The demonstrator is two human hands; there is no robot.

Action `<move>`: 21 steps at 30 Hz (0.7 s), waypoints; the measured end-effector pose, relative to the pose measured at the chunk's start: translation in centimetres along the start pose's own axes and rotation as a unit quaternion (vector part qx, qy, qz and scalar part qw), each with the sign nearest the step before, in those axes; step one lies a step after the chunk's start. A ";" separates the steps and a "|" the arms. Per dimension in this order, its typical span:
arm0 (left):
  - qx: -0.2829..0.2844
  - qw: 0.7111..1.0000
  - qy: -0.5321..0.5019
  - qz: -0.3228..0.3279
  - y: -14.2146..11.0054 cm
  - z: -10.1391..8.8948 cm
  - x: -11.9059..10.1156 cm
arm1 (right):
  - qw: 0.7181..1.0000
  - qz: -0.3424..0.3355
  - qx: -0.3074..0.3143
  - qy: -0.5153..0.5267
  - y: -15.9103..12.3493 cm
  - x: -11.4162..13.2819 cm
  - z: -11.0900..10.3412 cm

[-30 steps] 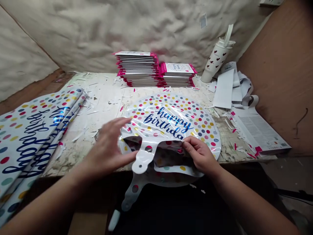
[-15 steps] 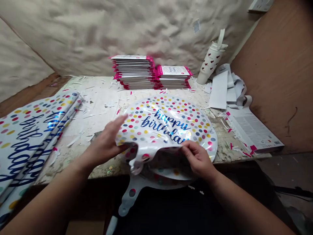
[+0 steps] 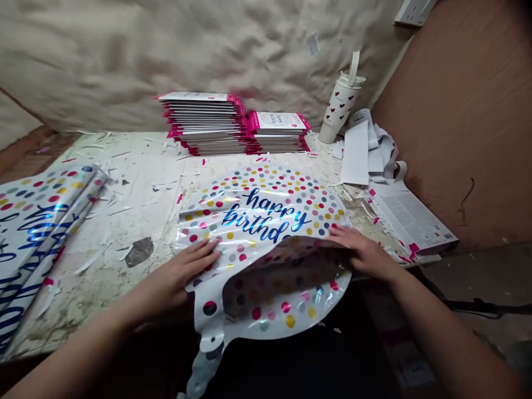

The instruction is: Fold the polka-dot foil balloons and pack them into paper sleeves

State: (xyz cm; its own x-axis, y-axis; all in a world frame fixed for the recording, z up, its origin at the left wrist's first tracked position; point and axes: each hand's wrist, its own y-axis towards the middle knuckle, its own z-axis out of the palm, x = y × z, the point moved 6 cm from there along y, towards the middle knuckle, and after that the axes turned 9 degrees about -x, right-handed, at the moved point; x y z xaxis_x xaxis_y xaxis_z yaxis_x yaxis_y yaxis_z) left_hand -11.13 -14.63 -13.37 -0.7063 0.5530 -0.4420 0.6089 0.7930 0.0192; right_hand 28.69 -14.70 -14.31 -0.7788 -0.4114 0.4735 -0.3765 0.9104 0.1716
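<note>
1. The round foil balloon [image 3: 257, 221] lies flat on the near edge of the worktop [image 3: 141, 183], printed "happy birthday" in blue among coloured dots. Its near part is folded back, showing a dotted layer below. I cannot tell whether this is one balloon or two stacked.
2. The left hand [image 3: 180, 277] lies open and palm down on the balloon's lower-left edge, close to the neck. The right hand [image 3: 361, 255] rests with extended fingers [image 3: 341, 235] on the right end of the folded edge. The hands are well apart with the foil between them, and neither is clamped on it.
3. From the left hand, the balloon's middle lies ahead and to the right; from the right hand, it lies to the left.
4. The balloon's long axis runs from the far rim down through the neck [image 3: 210, 338], which points towards the person and slightly left, over the worktop's edge. The left hand is nearer the neck.
5. Stacks of packaged balloons [image 3: 203, 122] stand beyond it. Folded foil sheets [image 3: 41, 221] lie to the left, with a heart-printed tumbler [image 3: 338, 105], paper strips [image 3: 355, 152] and a printed card [image 3: 411, 219] to the right.
</note>
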 end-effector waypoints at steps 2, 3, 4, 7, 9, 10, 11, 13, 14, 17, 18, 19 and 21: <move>0.021 0.995 -0.070 -0.074 1.2 -1.2 1.9 | 0.994 0.048 0.032 0.095 1.9 -1.6 -0.5; 0.020 0.984 -0.116 -0.130 2.0 -1.8 3.0 | 0.987 0.099 0.033 0.121 3.0 -2.8 -0.8; 0.002 0.969 -0.152 -0.196 2.8 -2.4 4.2 | 0.979 0.152 0.027 0.130 4.2 -3.9 -1.0; -0.076 0.929 -0.139 -0.334 4.9 -4.2 6.8 | 0.962 0.253 0.004 0.099 7.5 -6.5 -1.4; -0.089 0.934 -0.037 -0.343 5.9 -4.9 7.0 | 0.960 0.271 -0.002 0.071 9.2 -7.2 -1.2; -0.098 0.936 0.015 -0.338 6.2 -5.1 6.6 | 0.958 0.280 -0.004 0.057 9.7 -7.4 -1.1; -0.120 0.935 0.060 -0.328 6.3 -5.3 5.9 | 0.956 0.289 -0.005 0.042 10.0 -7.5 -0.9; -0.187 0.929 0.101 -0.303 6.0 -5.6 3.9 | 0.953 0.304 -0.008 0.016 10.2 -7.5 -0.8; -0.200 0.933 0.078 -0.288 5.9 -5.1 2.6 | 0.951 0.310 -0.007 0.006 10.2 -7.4 -0.8; -0.078 0.957 -0.155 -0.234 5.7 -1.6 -1.9 | 0.946 0.324 -0.004 -0.018 10.0 -7.2 -0.8; -0.013 0.948 -0.244 -0.205 5.5 -0.3 -3.6 | 0.944 0.329 -0.003 -0.025 9.9 -7.2 -0.8; 0.045 0.937 -0.306 -0.163 5.0 0.5 -5.3 | 0.943 0.333 -0.003 -0.031 9.9 -7.2 -0.8; 0.130 0.934 -0.327 -0.062 3.3 1.3 -8.0 | 0.940 0.339 0.002 -0.036 10.0 -7.2 -0.8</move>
State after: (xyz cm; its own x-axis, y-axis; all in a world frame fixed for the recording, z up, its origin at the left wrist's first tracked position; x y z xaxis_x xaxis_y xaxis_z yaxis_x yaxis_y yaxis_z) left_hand -3.06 -16.77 -10.92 -0.4576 0.1180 -0.8813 0.6638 0.7047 -0.2503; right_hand 30.93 -2.58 -15.37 -0.8726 0.2603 0.4133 0.2159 0.9646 -0.1517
